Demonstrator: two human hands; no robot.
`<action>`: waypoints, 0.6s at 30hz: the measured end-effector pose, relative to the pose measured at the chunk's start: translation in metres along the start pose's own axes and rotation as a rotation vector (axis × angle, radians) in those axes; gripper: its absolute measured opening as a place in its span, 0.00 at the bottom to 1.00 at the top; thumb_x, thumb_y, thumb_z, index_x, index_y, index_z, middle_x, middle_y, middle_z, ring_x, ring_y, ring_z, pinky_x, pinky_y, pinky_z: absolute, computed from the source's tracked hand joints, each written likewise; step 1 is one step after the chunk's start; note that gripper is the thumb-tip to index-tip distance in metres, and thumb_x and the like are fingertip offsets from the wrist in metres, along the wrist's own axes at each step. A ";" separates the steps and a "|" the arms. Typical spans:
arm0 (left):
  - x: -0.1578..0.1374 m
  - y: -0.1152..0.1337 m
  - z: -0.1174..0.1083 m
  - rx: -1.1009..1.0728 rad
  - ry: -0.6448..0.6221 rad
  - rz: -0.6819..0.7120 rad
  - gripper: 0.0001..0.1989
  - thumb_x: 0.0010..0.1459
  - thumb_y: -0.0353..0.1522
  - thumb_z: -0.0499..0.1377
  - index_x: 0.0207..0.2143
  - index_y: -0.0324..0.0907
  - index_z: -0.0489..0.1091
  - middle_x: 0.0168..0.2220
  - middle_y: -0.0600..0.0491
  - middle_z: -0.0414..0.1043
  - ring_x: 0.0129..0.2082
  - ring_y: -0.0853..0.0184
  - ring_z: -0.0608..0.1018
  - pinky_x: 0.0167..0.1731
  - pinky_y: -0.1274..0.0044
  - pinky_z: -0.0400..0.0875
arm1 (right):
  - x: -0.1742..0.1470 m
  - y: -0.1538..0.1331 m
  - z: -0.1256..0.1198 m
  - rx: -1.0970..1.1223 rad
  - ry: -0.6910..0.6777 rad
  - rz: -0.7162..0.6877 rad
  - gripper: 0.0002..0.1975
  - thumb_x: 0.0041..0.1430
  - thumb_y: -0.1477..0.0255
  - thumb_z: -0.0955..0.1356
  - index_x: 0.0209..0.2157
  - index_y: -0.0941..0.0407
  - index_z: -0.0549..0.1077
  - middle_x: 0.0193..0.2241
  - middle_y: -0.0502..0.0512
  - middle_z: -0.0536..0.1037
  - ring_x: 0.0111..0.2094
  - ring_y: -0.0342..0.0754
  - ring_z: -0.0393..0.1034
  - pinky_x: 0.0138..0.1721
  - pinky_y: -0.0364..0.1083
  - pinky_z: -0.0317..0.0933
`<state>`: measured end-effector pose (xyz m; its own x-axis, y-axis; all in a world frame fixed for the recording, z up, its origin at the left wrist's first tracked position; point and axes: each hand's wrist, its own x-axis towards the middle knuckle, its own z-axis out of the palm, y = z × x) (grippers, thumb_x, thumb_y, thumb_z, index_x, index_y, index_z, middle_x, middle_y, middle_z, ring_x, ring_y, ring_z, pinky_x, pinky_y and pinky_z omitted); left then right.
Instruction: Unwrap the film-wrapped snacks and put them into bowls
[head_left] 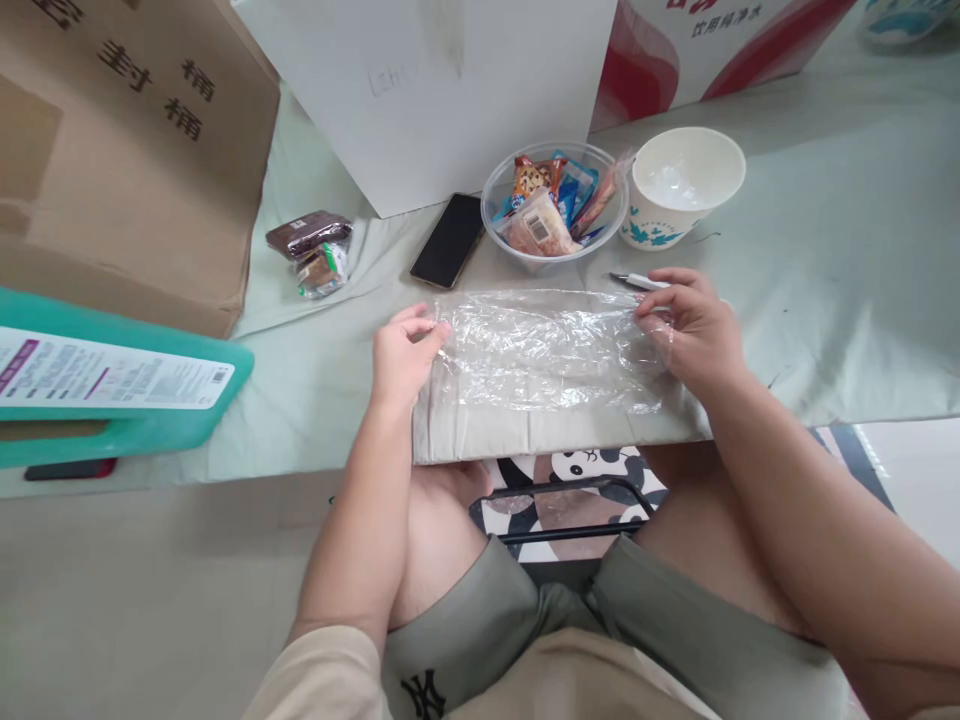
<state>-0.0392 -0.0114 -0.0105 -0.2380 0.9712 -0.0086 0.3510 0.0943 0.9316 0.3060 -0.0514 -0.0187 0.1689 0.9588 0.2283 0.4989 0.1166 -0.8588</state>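
Note:
A clear, wrinkled plastic bag (540, 350) is stretched flat between my hands near the table's front edge. My left hand (405, 350) pinches its left end between thumb and fingers. At the right end, my right hand (694, 325) grips the bag with bent fingers. A white pen (634, 281) lies just beyond the bag, its far part hidden by my right fingers; whether they touch it I cannot tell. Behind the bag stand a clear plastic bowl (491, 220) of wrapped snacks (540, 225) and a white paper tub (652, 215) with crumpled clear plastic inside.
A black phone (448, 242) lies left of the bowl. Wrapped snacks (322, 250) sit further left, near a cardboard box (127, 180). A green jug (217, 370) lies at the left edge. White (450, 90) and red-white boxes (697, 50) stand at the back of the cloth-covered table (847, 270).

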 end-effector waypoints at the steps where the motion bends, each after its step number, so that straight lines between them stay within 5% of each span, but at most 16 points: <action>1: -0.001 0.002 -0.001 0.007 0.037 0.042 0.09 0.45 0.34 0.70 0.23 0.40 0.75 0.47 0.48 0.75 0.45 0.61 0.78 0.44 0.73 0.73 | 0.000 0.000 0.001 0.003 0.000 0.005 0.02 0.53 0.73 0.72 0.29 0.51 0.78 0.50 0.57 0.74 0.47 0.54 0.75 0.44 0.54 0.74; 5: -0.006 0.014 -0.004 -0.125 0.097 0.083 0.09 0.50 0.35 0.67 0.24 0.41 0.72 0.30 0.54 0.73 0.30 0.71 0.74 0.30 0.79 0.69 | 0.000 0.002 0.005 0.004 0.026 0.016 0.02 0.52 0.73 0.71 0.28 0.52 0.77 0.49 0.57 0.74 0.44 0.52 0.76 0.46 0.55 0.74; 10: -0.014 0.029 -0.008 -0.264 -0.171 -0.201 0.12 0.47 0.38 0.68 0.23 0.42 0.68 0.17 0.57 0.67 0.14 0.75 0.65 0.12 0.82 0.50 | 0.000 0.001 0.005 -0.037 0.033 0.013 0.03 0.51 0.74 0.71 0.28 0.51 0.77 0.47 0.58 0.75 0.47 0.54 0.75 0.44 0.55 0.73; 14: -0.014 0.034 -0.023 -0.215 -0.312 -0.340 0.14 0.41 0.38 0.70 0.22 0.41 0.70 0.12 0.59 0.62 0.10 0.78 0.57 0.10 0.83 0.42 | 0.001 -0.001 0.004 -0.063 0.014 0.031 0.02 0.52 0.73 0.71 0.28 0.51 0.77 0.48 0.59 0.75 0.47 0.56 0.75 0.44 0.55 0.72; 18: -0.017 0.039 -0.047 0.039 -0.581 -0.418 0.14 0.44 0.39 0.70 0.22 0.38 0.73 0.11 0.57 0.64 0.09 0.80 0.55 0.11 0.83 0.41 | 0.003 -0.001 0.006 -0.133 0.008 0.069 0.07 0.49 0.77 0.68 0.28 0.53 0.78 0.50 0.59 0.75 0.45 0.56 0.76 0.44 0.58 0.71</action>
<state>-0.0642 -0.0349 0.0433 0.1578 0.8106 -0.5640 0.3702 0.4809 0.7948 0.3012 -0.0472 -0.0195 0.2130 0.9612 0.1752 0.5938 0.0150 -0.8044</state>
